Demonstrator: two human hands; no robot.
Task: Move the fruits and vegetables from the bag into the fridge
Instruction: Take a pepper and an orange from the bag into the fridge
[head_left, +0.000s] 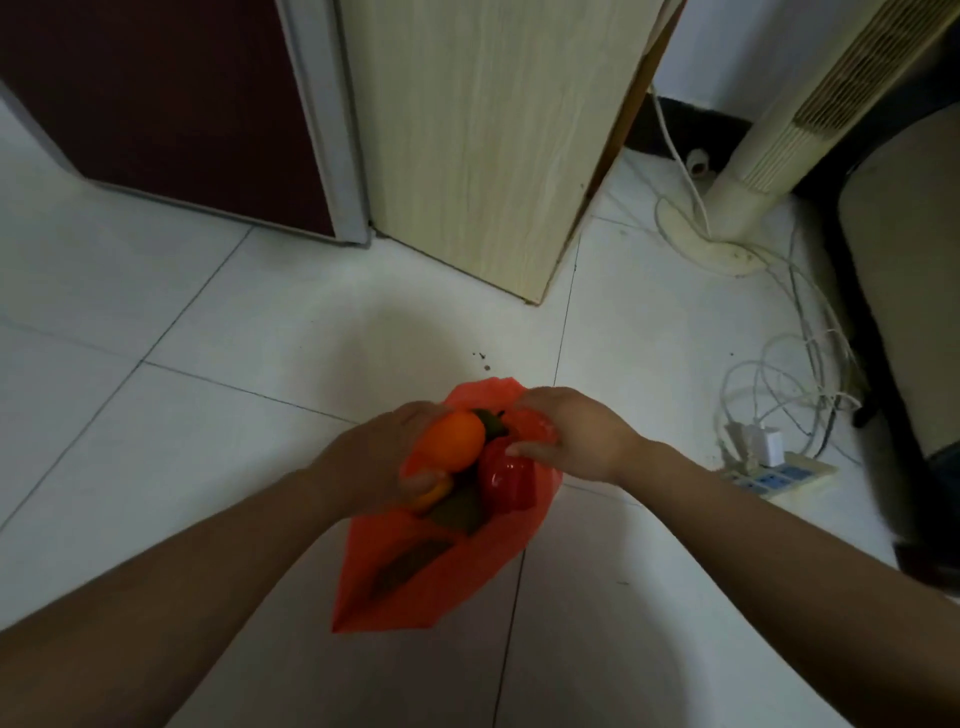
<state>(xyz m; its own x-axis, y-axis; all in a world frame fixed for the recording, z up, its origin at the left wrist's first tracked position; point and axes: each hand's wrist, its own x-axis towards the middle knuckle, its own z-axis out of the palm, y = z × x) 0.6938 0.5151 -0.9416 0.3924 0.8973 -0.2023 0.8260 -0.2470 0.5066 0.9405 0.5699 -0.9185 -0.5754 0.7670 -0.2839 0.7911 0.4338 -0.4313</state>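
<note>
Work looks barely begun. Left hand (374, 462), lower centre of the frame, has its fingers curled round an orange fruit (453, 441) at the mouth of the red bag (415, 587); right hand (566, 436) grips the bag's rim. A red pepper (506, 480) and darker produce lie inside. The dark red cabinet (171, 98) at upper left, likely the fridge, stands well apart.
</note>
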